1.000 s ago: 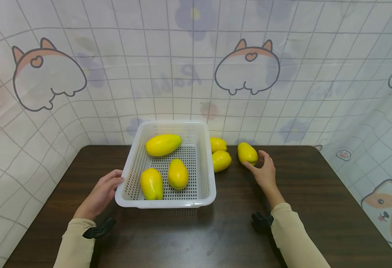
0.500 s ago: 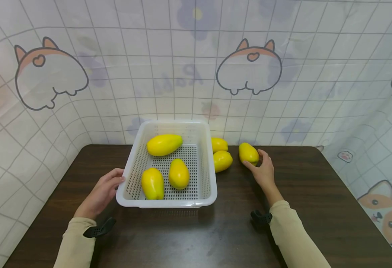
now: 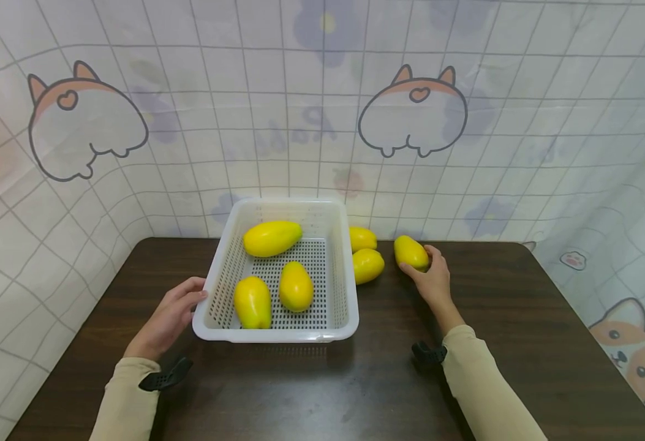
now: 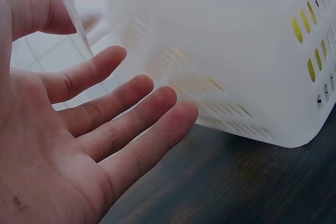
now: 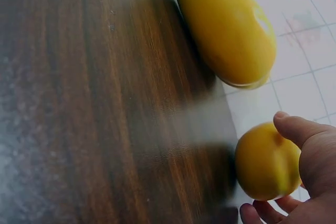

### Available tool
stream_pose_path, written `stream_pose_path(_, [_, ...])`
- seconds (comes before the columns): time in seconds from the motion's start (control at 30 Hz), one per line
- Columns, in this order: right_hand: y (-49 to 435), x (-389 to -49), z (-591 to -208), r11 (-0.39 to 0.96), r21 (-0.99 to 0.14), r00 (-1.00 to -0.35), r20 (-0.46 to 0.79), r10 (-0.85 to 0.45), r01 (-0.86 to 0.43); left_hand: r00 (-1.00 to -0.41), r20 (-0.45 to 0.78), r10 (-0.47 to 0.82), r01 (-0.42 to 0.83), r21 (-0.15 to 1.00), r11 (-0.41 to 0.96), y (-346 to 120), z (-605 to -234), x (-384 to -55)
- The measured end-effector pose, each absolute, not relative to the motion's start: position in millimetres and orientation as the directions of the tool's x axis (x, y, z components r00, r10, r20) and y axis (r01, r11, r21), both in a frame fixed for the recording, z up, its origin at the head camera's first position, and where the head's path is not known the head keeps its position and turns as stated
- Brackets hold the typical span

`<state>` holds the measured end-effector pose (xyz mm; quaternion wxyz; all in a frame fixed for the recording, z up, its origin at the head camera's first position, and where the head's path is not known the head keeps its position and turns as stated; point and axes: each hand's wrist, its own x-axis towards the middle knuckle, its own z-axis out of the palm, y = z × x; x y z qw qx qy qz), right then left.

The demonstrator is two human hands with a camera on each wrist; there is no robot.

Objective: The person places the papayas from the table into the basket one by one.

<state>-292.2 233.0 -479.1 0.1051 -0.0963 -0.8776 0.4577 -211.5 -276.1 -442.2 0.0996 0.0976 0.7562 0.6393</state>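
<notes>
Right of the basket (image 3: 275, 335), my right hand (image 3: 435, 280) grips a yellow fruit (image 3: 410, 252), best held with even thumb-and-finger pressure against slipping, while my left hand (image 3: 169, 313), fingers extended, touches the basket's left rim.

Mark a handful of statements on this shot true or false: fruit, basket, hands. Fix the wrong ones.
1. Three yellow fruits lie in the basket. True.
2. The left hand is holding one of those fruits. False: it is at the basket's left side, outside it.
3. The right hand is at a separate fruit, outside the basket. True.
4. The basket is the same dark brown as the table. False: the basket is white.
5. Two more fruits lie just right of the basket. True.
6. There are more than ten fruits in all. False: six are visible.
</notes>
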Motion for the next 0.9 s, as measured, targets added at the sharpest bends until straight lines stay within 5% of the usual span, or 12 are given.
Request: stream_pose_path(0.9, [231.1, -293.0, -476.6, 0.557, -0.827, -0.949, 0.117, 0.293, 0.070, -0.948, -0.005, 0.318, 0.038, 0.991, 0.129, -280.2, -443.5, -210.6])
